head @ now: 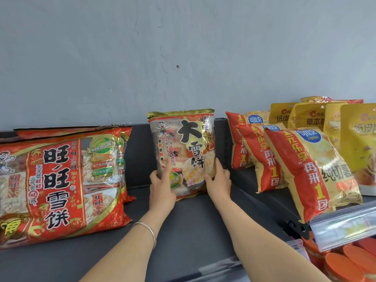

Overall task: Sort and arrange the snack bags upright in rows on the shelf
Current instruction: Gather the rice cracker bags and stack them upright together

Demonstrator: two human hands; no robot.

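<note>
1. Here, a dark grey shelf (193, 231) runs along a pale blue-grey wall (183, 47). A large red bag (61, 186) stands at the left with a second red bag (125, 137) just behind it. A bare stretch of shelf lies between them and the middle bag.
2. To the right, on a slightly raised section, three chip bags (305, 169) lean back in a row, one behind another. Yellow pouches (309, 117) stand beside and behind them. A clear price rail (341, 226) edges that section, and round orange lids (345, 265) show below it.
3. The large red bag reads "旺旺雪饼" in bold black characters, with a cartoon boy at its left edge. The chip bags carry a blue "可比克" badge and a red band reading "再来1包". The yellow pouches show "纸皮" and "草本", partly cut off.
4. The gold snack bag (183, 145) stands upright at mid-shelf, towards the back, its bottom edge on the shelf. It is well apart from the red bags and nearer the chip bags.
5. It has a gold crimped top, a red-trimmed front, the cartoon boy, and "大雪饼" in large black characters.
6. The left hand (161, 186) grips its lower left edge, and one finger lies across the front. The right hand (218, 180) grips the lower right edge the same way. A silver bracelet (146, 231) circles the left wrist.
</note>
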